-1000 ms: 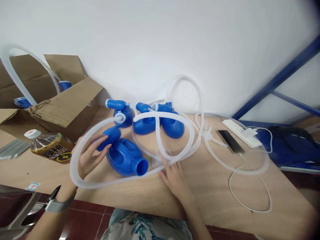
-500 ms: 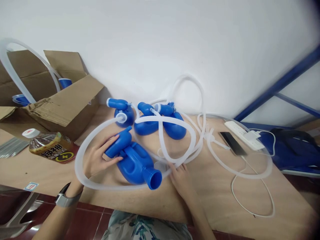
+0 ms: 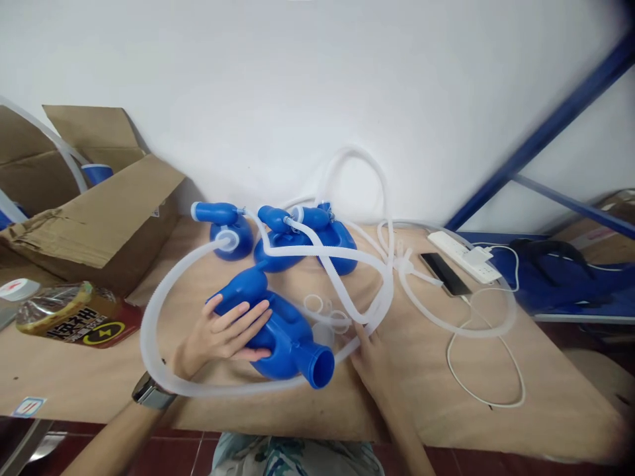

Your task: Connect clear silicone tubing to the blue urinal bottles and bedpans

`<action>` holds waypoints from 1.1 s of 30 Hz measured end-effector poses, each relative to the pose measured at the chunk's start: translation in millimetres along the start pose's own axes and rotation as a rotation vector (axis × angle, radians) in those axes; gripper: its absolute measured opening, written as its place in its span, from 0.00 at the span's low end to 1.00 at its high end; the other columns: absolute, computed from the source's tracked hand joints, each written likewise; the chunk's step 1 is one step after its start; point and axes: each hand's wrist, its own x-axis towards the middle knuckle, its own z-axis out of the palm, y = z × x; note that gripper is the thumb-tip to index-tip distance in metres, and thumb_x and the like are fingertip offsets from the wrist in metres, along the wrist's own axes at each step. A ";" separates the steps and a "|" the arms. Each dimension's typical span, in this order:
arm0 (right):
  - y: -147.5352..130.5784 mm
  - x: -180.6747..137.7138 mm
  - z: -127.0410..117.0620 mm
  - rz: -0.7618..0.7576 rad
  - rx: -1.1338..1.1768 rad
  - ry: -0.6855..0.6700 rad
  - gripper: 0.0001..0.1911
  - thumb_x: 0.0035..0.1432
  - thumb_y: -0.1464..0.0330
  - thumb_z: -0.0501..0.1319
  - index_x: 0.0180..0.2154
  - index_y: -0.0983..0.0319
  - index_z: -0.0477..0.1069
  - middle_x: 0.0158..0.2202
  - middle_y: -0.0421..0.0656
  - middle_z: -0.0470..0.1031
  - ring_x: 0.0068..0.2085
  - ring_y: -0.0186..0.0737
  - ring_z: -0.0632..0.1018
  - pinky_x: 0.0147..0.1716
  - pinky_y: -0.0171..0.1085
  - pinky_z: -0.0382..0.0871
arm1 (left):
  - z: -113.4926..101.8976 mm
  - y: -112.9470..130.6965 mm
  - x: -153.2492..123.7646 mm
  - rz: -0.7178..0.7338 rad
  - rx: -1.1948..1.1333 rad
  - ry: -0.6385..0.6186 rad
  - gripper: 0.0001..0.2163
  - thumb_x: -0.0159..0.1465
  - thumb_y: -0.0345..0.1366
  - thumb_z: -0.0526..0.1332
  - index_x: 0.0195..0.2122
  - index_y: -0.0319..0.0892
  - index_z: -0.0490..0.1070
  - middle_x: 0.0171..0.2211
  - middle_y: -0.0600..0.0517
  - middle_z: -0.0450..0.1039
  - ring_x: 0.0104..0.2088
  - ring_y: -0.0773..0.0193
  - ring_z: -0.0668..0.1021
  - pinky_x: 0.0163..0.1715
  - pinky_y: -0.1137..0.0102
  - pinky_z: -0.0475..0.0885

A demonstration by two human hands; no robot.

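Observation:
A blue plastic urinal bottle (image 3: 285, 330) lies on its side, its round open mouth facing front right. My left hand (image 3: 233, 330) wraps over it, fingers across its grip and the blue cup-shaped piece (image 3: 243, 285) lying against its back. My right hand (image 3: 370, 354) has its fingers closed at the white corrugated hose (image 3: 374, 316), right of the bottle; part of the fingertips is hidden. Clear rings (image 3: 313, 304) and a translucent cap (image 3: 323, 332) lie between the bottle and that hand. A loop of hose (image 3: 153, 324) curves around my left wrist.
More blue urinal bottles with hoses (image 3: 233, 241) stand along the wall. An open cardboard box (image 3: 109, 225) and a drink bottle (image 3: 82, 316) are at left. A phone (image 3: 445, 274), power strip (image 3: 464, 256) and white cable (image 3: 520, 377) lie at right.
My left hand has shifted from the cup-shaped piece alone onto the bottle, its fingers now spread across both. The cup-shaped piece has turned and sits closer along the bottle. The view has swung right.

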 end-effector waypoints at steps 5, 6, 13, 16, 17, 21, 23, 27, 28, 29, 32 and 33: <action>4.5 -2.6 -1.1 -0.069 0.021 -0.095 0.27 0.68 0.76 0.54 0.65 0.56 0.70 0.53 0.50 0.81 0.59 0.57 0.77 0.56 0.59 0.77 | -2.6 6.8 18.8 0.043 -0.045 -0.110 0.33 0.66 0.63 0.62 0.68 0.53 0.68 0.61 0.47 0.78 0.61 0.44 0.78 0.72 0.48 0.18; 5.2 -2.0 -3.8 -0.070 0.027 -0.114 0.26 0.67 0.76 0.53 0.63 0.58 0.72 0.52 0.50 0.82 0.58 0.57 0.78 0.55 0.58 0.78 | -5.2 8.6 24.3 0.038 -0.067 -0.111 0.33 0.67 0.61 0.62 0.68 0.51 0.68 0.61 0.45 0.77 0.61 0.43 0.78 0.71 0.48 0.15; 11.9 4.9 -64.5 0.021 0.262 -0.356 0.25 0.74 0.68 0.52 0.68 0.54 0.66 0.57 0.48 0.80 0.56 0.48 0.81 0.55 0.49 0.79 | -19.4 21.6 56.3 -0.030 -0.087 -0.080 0.33 0.65 0.63 0.64 0.61 0.44 0.74 0.52 0.40 0.83 0.52 0.41 0.83 0.71 0.33 0.32; 20.8 0.9 -98.6 0.131 0.390 -0.372 0.21 0.74 0.64 0.52 0.62 0.53 0.74 0.55 0.48 0.82 0.53 0.48 0.83 0.53 0.47 0.80 | -22.3 33.6 66.6 -0.142 -0.048 -0.105 0.29 0.65 0.62 0.65 0.57 0.44 0.77 0.50 0.40 0.83 0.50 0.40 0.83 0.70 0.30 0.37; 22.9 -1.0 -107.7 0.175 0.429 -0.333 0.19 0.74 0.63 0.53 0.58 0.54 0.77 0.52 0.48 0.83 0.51 0.48 0.84 0.51 0.46 0.81 | -22.7 38.5 70.2 -0.176 -0.035 -0.117 0.28 0.65 0.61 0.65 0.56 0.43 0.78 0.50 0.39 0.83 0.50 0.40 0.83 0.70 0.30 0.39; 11.9 -1.1 -122.3 0.358 0.709 -0.009 0.14 0.71 0.63 0.55 0.39 0.55 0.79 0.35 0.45 0.80 0.39 0.46 0.83 0.40 0.42 0.81 | -22.3 53.1 82.8 -0.202 0.025 -0.154 0.28 0.67 0.60 0.63 0.52 0.38 0.79 0.47 0.35 0.83 0.49 0.39 0.82 0.69 0.30 0.50; -5.7 7.2 -116.1 0.417 0.914 0.132 0.14 0.69 0.64 0.55 0.32 0.57 0.74 0.30 0.43 0.74 0.35 0.44 0.80 0.38 0.42 0.79 | -22.8 52.2 86.3 -0.152 0.005 -0.167 0.27 0.69 0.58 0.62 0.52 0.37 0.79 0.46 0.35 0.83 0.48 0.40 0.82 0.66 0.31 0.58; -44.2 33.8 -90.2 0.519 1.216 0.193 0.10 0.62 0.68 0.55 0.27 0.58 0.63 0.27 0.40 0.63 0.26 0.38 0.70 0.26 0.37 0.70 | -35.5 25.8 86.6 -0.008 -0.187 -0.095 0.22 0.69 0.50 0.66 0.59 0.45 0.76 0.50 0.42 0.83 0.52 0.43 0.82 0.67 0.37 0.62; -51.7 40.2 -84.3 0.530 1.251 0.204 0.10 0.61 0.68 0.55 0.26 0.57 0.61 0.26 0.39 0.61 0.25 0.37 0.68 0.24 0.36 0.66 | -41.1 15.1 85.4 -0.009 -0.211 -0.056 0.24 0.67 0.49 0.68 0.62 0.48 0.74 0.53 0.43 0.82 0.55 0.42 0.81 0.67 0.36 0.61; -58.2 45.9 -79.5 0.529 1.265 0.218 0.11 0.61 0.68 0.54 0.26 0.57 0.60 0.26 0.38 0.59 0.24 0.36 0.65 0.23 0.35 0.63 | -46.7 3.6 83.6 -0.038 -0.214 -0.019 0.27 0.65 0.50 0.69 0.65 0.50 0.71 0.56 0.44 0.80 0.57 0.40 0.79 0.67 0.36 0.61; -73.3 58.9 -73.6 0.421 1.161 0.183 0.16 0.67 0.61 0.50 0.30 0.58 0.68 0.26 0.38 0.58 0.26 0.37 0.63 0.24 0.35 0.61 | -54.8 -29.5 73.5 -0.189 -0.282 0.033 0.32 0.67 0.55 0.65 0.70 0.54 0.64 0.64 0.43 0.73 0.63 0.35 0.74 0.66 0.34 0.63; -77.9 62.0 -74.0 0.364 1.078 0.160 0.18 0.69 0.58 0.50 0.33 0.59 0.71 0.28 0.39 0.61 0.28 0.38 0.66 0.27 0.36 0.64 | -51.8 -38.4 68.2 -0.242 -0.358 0.036 0.31 0.69 0.58 0.60 0.70 0.54 0.64 0.66 0.43 0.70 0.64 0.34 0.73 0.65 0.35 0.64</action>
